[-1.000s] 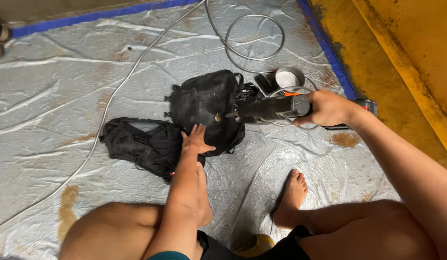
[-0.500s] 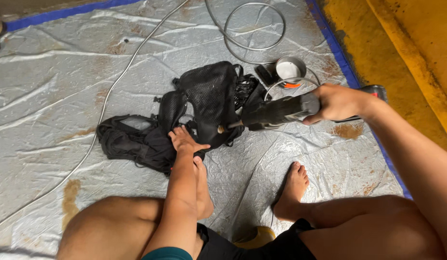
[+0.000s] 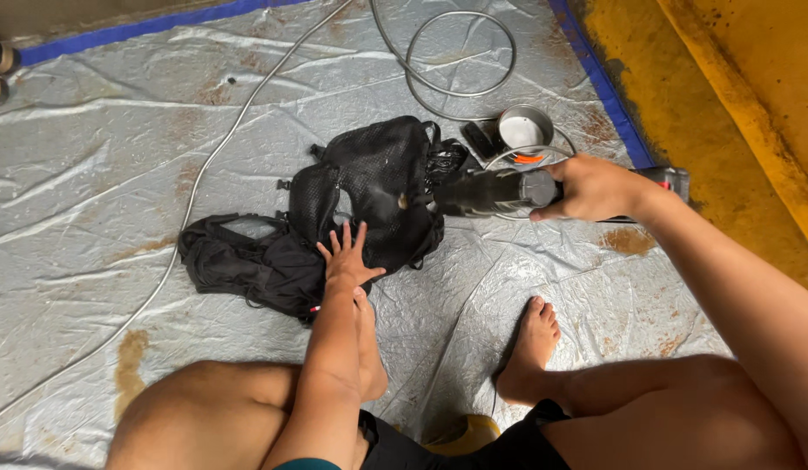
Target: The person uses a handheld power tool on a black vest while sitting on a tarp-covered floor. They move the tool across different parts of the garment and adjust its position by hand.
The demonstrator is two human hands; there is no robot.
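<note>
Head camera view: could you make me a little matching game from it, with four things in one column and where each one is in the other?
Things:
1. black mesh bag
2. left hand
3. right hand
4. round metal cup

Places:
A. gripping the dark spray tool
B. pressed flat on the bag's near edge
C. spread on the silver tarp
D. standing beyond the tool, by the hose coil

Pairs: 1-C, 2-B, 3-A, 4-D

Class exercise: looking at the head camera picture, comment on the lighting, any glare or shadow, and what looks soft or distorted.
Head view: even, soft daylight; pale glare streaks on the wrinkled grey tarp; the black mesh bag loses detail in its dark folds; the right hand and its dark tool look slightly soft; wide-angle stretch enlarges the legs at the bottom edge.
</note>
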